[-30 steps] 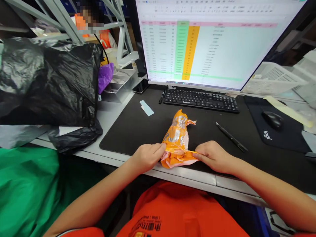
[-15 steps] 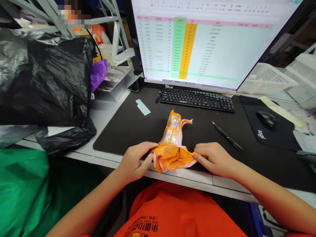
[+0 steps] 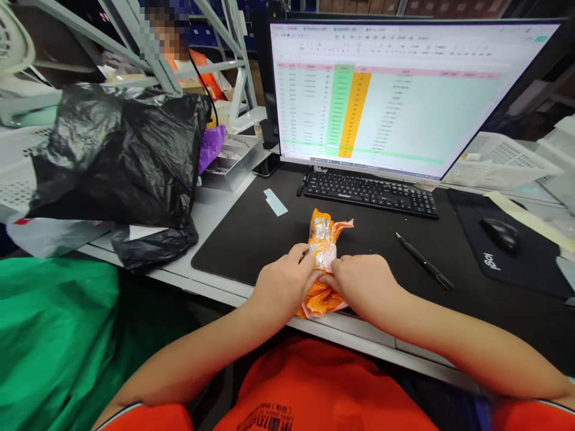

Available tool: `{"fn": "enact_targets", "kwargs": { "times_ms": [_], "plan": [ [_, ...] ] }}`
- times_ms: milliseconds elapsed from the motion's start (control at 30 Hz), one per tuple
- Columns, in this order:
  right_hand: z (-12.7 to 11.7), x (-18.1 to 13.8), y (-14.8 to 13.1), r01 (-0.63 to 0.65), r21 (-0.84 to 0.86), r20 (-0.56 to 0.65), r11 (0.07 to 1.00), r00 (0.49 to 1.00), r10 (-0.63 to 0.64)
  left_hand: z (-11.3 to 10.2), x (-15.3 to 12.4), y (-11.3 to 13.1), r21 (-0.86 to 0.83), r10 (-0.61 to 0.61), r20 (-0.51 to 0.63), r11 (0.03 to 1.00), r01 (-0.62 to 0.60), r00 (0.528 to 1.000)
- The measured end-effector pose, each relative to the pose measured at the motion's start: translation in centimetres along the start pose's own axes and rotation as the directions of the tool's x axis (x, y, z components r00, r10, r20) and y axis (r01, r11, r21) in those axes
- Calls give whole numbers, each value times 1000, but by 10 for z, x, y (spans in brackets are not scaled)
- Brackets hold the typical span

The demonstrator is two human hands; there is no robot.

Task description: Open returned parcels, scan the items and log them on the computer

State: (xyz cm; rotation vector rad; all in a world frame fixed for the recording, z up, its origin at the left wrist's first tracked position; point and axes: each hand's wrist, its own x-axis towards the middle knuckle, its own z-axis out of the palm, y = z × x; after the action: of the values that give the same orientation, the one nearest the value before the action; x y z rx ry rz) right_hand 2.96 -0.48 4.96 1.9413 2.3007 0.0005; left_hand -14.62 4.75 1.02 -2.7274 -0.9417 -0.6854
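Observation:
An orange plastic package (image 3: pixel 320 296) with a silvery, shiny wrapped middle lies at the front edge of the black desk mat (image 3: pixel 238 242). My left hand (image 3: pixel 284 278) is closed on its left side, thumb pressed inward. From the right, my right hand (image 3: pixel 362 278) grips the same package, its fingers close to those of the left. Between the hands the orange film is bunched up, and its loose end spreads toward me over the desk edge. A torn orange strip sticks out at the far right end. What the wrapping contains is hidden.
Beyond the package stand a black keyboard (image 3: pixel 371 194) and a monitor (image 3: pixel 386 102) showing a spreadsheet. A pen (image 3: pixel 424 261) and a mouse (image 3: pixel 500 234) lie to the right. Leftward are a pale blue card (image 3: pixel 275 202), a phone (image 3: pixel 266 165) and a black plastic bag (image 3: pixel 130 155).
Both hands have moved inward from the spread corners of the orange film to the package's middle. The film is now gathered between them. The camera view has tilted up.

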Motion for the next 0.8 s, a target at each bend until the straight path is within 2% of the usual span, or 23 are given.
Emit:
{"fn": "enact_targets", "kwargs": {
  "times_ms": [100, 167, 233, 300, 367, 433, 500, 667, 800],
  "plan": [
    [7, 3, 10, 89, 36, -15, 995, 996, -89, 0, -1, -3, 121, 50, 38, 991, -55, 998],
    [15, 0, 16, 156, 54, -30, 986, 988, -154, 1, -4, -8, 101, 175, 54, 979, -180, 983],
    [25, -6, 20, 229, 67, -73, 971, 972, -225, 2, -10, -14, 30, 311, 49, 949, -313, 949],
    [36, -14, 25, 316, 76, -189, 946, 936, -297, 2, -17, -20, -37, 406, 35, 914, -405, 913],
    [48, -24, 30, 401, 71, -347, 913, 868, -354, 2, -23, -24, -105, 459, 21, 885, -454, 888],
    [57, -33, 35, 451, 60, -469, 891, 800, -373, 2, -28, -27, -182, 478, 7, 864, -469, 878],
    [64, -40, 39, 467, 57, -529, 882, 764, -370, 3, -31, -28, -250, 482, -13, 847, -470, 876],
    [70, -51, 47, 458, 92, -561, 884, 758, -334, 9, -31, -31, -345, 461, -54, 824, -450, 886],
    [74, -55, 53, 433, 140, -562, 891, 775, -288, 10, -32, -34, -477, 365, -18, 815, -329, 931]
  ]
}}
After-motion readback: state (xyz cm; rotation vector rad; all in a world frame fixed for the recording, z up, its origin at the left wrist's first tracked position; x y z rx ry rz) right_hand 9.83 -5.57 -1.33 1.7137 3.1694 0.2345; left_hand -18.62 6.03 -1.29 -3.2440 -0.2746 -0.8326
